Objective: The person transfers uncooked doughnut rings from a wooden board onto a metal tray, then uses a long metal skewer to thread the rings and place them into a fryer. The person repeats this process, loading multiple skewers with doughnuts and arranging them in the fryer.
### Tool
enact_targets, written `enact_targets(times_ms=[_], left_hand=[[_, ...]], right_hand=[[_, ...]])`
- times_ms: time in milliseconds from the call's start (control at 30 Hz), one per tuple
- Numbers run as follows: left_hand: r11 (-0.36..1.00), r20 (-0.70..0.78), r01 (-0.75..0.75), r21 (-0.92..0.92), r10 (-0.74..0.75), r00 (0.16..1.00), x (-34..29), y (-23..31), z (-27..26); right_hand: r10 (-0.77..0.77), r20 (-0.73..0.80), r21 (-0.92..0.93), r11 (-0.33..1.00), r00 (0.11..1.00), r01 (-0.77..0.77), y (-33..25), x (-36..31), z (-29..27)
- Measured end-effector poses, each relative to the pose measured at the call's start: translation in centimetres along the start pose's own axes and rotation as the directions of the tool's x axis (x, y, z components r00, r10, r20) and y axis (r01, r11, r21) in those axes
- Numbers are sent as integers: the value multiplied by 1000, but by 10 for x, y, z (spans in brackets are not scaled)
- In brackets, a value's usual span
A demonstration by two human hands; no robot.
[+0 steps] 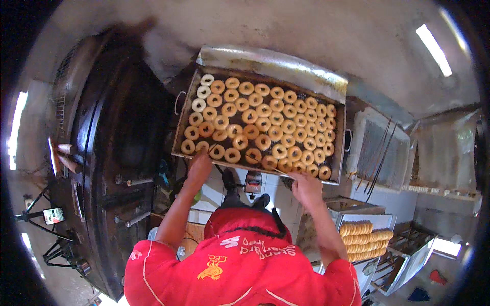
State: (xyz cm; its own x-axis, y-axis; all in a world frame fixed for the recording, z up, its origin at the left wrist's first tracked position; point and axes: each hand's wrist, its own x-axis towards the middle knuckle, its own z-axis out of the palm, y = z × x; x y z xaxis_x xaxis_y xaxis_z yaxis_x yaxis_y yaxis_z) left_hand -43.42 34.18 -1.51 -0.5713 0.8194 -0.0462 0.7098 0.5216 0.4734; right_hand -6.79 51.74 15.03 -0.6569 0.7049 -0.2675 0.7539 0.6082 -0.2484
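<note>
A wide rectangular metal frying pan (176, 145) of dark oil lies in front of me, filled with rows of ring doughnuts (276, 118). Most are golden. A few pale ones (198, 105) sit along the left side. My left hand (200, 166) is closed at the near rim, apparently around a thin stick whose tip reaches a doughnut in the front row. Further right, my right hand (306, 188) grips another thin stick (268, 167), which slants left over the near rim into the front row. My fingers partly hide both grips.
Stacked doughnuts (365, 237) lie on a tray at the lower right. Long dark rods (377, 158) lean by a mesh-fronted box right of the pan. A dark cabinet with handles (133, 181) stands left. Below the pan is a small burner fitting (253, 182).
</note>
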Motion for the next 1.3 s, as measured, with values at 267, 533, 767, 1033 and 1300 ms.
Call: enact_targets(times_ms=[267,533,767,1033,1300], left_hand=[[992,196,-113,50,101,975,-2,28,-4],[981,247,70,179,-114,962,28,-12,-10],[951,174,230,207,-267,948,38,-56,-38],[942,84,306,137,-319,944,51,-61,-92],[975,-58,204,93,-200,978,167,-27,-95]], right_hand=[[-106,-142,99,988,984,120,11,-12,-8],[-208,-106,14,977,972,211,-25,35,25],[-231,-42,15,973,972,232,-69,54,24],[-169,-130,113,976,977,184,-77,104,6],[-29,-292,35,999,956,40,-109,320,47]])
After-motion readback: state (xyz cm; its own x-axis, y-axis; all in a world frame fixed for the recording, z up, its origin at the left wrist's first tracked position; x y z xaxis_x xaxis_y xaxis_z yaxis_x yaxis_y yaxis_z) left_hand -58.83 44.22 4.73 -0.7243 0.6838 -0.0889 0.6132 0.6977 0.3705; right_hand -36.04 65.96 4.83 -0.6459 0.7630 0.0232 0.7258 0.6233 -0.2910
